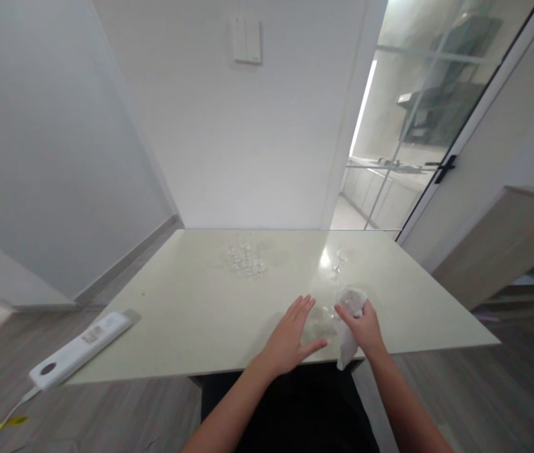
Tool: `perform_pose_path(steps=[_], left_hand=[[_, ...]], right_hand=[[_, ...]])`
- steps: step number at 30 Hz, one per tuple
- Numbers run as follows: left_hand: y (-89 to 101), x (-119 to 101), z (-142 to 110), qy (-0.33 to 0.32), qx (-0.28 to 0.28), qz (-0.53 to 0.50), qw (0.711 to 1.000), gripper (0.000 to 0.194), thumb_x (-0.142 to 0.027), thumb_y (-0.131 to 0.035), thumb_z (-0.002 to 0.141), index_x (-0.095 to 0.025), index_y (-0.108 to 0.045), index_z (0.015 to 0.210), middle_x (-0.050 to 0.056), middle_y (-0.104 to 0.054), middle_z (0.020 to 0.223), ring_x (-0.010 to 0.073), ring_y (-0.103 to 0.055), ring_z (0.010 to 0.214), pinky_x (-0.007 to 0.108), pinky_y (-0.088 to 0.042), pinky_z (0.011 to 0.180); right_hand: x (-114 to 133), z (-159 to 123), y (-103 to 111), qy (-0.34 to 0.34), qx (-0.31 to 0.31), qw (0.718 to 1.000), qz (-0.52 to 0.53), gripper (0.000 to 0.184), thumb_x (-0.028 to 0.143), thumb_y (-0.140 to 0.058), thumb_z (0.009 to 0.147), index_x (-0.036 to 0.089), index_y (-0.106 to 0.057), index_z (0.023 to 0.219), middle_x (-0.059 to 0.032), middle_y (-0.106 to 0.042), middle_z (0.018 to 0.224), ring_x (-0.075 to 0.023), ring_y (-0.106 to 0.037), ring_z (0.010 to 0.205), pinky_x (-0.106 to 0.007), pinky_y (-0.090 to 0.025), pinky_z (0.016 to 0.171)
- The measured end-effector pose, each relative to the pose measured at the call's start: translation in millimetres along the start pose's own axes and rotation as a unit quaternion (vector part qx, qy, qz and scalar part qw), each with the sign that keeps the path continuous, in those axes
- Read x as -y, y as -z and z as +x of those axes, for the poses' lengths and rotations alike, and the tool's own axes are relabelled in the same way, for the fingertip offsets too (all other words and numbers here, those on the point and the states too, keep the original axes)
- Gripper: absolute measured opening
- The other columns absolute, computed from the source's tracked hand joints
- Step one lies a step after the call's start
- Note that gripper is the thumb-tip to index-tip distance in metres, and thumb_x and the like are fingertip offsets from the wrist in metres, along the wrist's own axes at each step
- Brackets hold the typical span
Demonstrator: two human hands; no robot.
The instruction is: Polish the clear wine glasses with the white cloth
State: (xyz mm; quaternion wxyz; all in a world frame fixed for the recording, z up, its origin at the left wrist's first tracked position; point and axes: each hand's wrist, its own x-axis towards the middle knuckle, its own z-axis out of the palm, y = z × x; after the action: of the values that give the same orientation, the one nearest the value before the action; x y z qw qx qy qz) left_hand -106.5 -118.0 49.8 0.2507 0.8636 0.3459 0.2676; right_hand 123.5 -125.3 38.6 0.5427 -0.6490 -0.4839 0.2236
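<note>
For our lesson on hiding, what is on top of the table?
The table holds a white box at its left edge and clear pieces toward the far side and right. What lies behind the left hand and the white bundle in the right hand is covered.

Wall switch [246,39], black door handle [445,168], probably a power strip [80,349].

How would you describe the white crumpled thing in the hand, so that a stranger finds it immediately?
Start at the pale table and follow its near edge to the right of its middle. There the right hand grips a crumpled white cloth or bag, one end hanging down. Unlike the clear, shiny pieces on the table, it is milky and limp.
</note>
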Motion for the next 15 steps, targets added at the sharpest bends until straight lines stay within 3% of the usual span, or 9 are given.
perform_pose_path(steps=[3, 6, 10, 15], left_hand=[[-14.9, 36.3, -7.6, 0.084, 0.058, 0.130, 0.986, 0.080, -0.064, -0.051, 0.087, -0.018, -0.033, 0.150, 0.015, -0.026, 0.160, 0.0337, -0.015, 0.150, 0.055, -0.022, 0.120], [-24.5, 59.6, -16.0, 0.082, 0.083, 0.175, 0.978, 0.079, -0.068, -0.044, 0.088, -0.019, -0.036, 0.149, 0.013, -0.025, 0.161, 0.0327, -0.017, 0.150, 0.053, -0.018, 0.121], [-27.3, 66.1, -21.0, 0.065, 0.068, 0.187, 0.978, 0.079, -0.071, -0.039, 0.088, -0.022, -0.036, 0.150, 0.009, -0.025, 0.162, 0.0298, -0.019, 0.150, 0.048, -0.018, 0.122], [-26.1, 63.0, -20.2, 0.060, 0.065, 0.190, 0.978, 0.079, -0.071, -0.038, 0.089, -0.020, -0.037, 0.149, 0.011, -0.026, 0.161, 0.0305, -0.020, 0.150, 0.049, -0.019, 0.121]], right_hand=[[-18.6, 47.9, 12.3, -0.006, -0.043, 0.999, -0.032, 0.053, 0.055, -0.078, 0.062, 0.017, -0.061, 0.095, -0.0077, -0.070, 0.090, -0.0255, -0.065, 0.082, -0.037, -0.050, 0.075], [-36.6, 88.2, 13.2, -0.027, -0.070, 0.994, -0.082, 0.055, 0.058, -0.078, 0.059, 0.019, -0.058, 0.092, -0.0072, -0.069, 0.088, -0.0269, -0.064, 0.081, -0.038, -0.049, 0.074], [-54.3, 116.9, -2.2, -0.051, -0.098, 0.985, -0.133, 0.053, 0.059, -0.073, 0.062, 0.020, -0.054, 0.092, -0.0090, -0.068, 0.087, -0.0291, -0.064, 0.082, -0.038, -0.048, 0.072], [-61.1, 128.4, -17.5, -0.052, -0.117, 0.982, -0.137, 0.054, 0.062, -0.068, 0.062, 0.020, -0.054, 0.093, -0.0121, -0.069, 0.092, -0.0304, -0.065, 0.087, -0.037, -0.048, 0.073]])
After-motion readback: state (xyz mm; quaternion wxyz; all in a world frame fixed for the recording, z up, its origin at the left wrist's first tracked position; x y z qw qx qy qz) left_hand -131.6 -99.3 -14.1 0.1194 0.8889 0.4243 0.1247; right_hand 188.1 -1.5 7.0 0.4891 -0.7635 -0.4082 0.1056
